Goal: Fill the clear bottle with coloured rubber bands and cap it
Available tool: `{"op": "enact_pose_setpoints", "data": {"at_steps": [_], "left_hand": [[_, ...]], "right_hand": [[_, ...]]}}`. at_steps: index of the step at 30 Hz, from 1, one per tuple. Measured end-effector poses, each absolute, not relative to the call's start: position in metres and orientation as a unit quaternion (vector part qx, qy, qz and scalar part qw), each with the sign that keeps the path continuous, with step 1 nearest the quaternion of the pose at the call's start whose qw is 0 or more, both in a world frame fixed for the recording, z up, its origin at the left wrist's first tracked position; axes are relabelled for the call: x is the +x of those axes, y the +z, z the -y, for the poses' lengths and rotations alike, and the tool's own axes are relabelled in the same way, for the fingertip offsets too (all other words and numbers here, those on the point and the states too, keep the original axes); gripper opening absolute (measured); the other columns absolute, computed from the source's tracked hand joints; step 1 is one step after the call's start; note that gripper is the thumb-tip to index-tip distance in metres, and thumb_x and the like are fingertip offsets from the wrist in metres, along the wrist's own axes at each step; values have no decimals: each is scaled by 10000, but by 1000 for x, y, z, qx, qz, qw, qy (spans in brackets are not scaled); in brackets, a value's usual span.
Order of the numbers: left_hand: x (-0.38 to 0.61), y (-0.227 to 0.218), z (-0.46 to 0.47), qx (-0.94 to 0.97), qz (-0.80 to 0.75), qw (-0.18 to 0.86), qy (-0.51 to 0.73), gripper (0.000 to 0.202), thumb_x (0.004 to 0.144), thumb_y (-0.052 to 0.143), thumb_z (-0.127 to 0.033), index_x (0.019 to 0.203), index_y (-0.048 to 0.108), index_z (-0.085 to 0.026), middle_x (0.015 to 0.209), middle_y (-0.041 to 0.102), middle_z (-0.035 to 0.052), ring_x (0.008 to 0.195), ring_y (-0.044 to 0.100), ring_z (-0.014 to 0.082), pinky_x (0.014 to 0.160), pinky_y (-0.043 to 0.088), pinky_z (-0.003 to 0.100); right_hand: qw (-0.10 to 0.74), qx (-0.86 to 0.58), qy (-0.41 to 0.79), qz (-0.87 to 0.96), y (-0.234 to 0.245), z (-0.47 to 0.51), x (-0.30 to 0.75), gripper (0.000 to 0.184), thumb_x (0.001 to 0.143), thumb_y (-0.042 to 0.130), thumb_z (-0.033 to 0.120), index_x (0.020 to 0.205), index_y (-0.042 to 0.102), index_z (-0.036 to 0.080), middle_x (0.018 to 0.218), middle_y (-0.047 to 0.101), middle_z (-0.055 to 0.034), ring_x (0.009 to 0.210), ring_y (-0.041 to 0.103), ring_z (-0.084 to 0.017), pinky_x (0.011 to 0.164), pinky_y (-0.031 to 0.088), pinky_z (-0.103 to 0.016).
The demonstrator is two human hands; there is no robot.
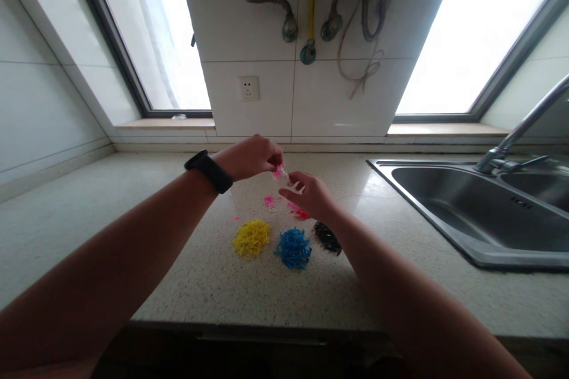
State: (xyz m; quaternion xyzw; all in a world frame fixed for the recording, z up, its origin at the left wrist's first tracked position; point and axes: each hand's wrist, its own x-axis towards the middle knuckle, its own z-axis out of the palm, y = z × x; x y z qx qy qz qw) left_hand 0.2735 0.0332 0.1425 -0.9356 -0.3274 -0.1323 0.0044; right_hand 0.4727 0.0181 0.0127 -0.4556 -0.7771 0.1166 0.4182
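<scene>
Over the back of the counter, my left hand pinches a small clear packet with pink bits in it. My right hand has its thumb and forefinger at the packet's other end, closed on its clear edge. Beneath my hands lie a small scatter of pink bands and a red and pink heap, partly behind my right hand. Nearer me are piles of yellow bands, blue bands and black bands; my right forearm borders the black pile. The pieces look like tiny rubber bands.
The speckled stone counter ends at a front edge below the piles. A steel sink with a tap is set in at the right. Behind stands a tiled wall with a socket and several hanging pipes.
</scene>
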Motion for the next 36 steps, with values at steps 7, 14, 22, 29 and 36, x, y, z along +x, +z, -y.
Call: {"op": "enact_pose_setpoints", "data": {"at_steps": [7, 14, 22, 29, 36], "left_hand": [[270, 133, -43, -925, 324, -94, -176, 211, 803, 707, -172, 1006, 711, -115, 897, 756, 61, 824, 702, 139, 764, 501, 235], [265, 131, -46, -932, 310, -82, -167, 187, 828, 682, -200, 1000, 738, -153, 899, 761, 47, 824, 699, 142, 762, 493, 248], [263, 127, -41, -929, 293, -116, -196, 224, 850, 636, -181, 1055, 716, -144, 942, 757, 61, 849, 701, 145, 782, 518, 261], [259, 123, -34, -894, 281, -205, -282, 301, 887, 613, -201, 1177, 633, -126, 997, 735, 94, 910, 689, 145, 839, 536, 290], [220, 99, -38, -853, 389, -170, -302, 301, 886, 628, -353, 1090, 664, -134, 906, 691, 74, 797, 613, 140, 726, 499, 275]], "right_hand": [[415, -460, 114, 776, 12, -17, 473, 372, 787, 705, 503, 1001, 683, 200, 903, 687, -39, 744, 586, -160, 670, 437, -302], [408, -466, 113, 777, 13, -18, 474, 370, 787, 706, 498, 1010, 685, 203, 902, 689, -33, 738, 586, -154, 672, 437, -300], [414, -462, 112, 776, 12, -19, 473, 359, 791, 705, 495, 996, 680, 201, 907, 692, -37, 737, 589, -156, 673, 440, -302], [427, -449, 159, 769, 10, -22, 474, 353, 819, 680, 493, 1027, 671, 207, 928, 701, -38, 737, 603, -156, 680, 455, -304], [478, -450, 182, 732, 11, -30, 481, 350, 828, 663, 500, 1005, 666, 199, 941, 696, -53, 740, 604, -160, 685, 470, -314]]}}
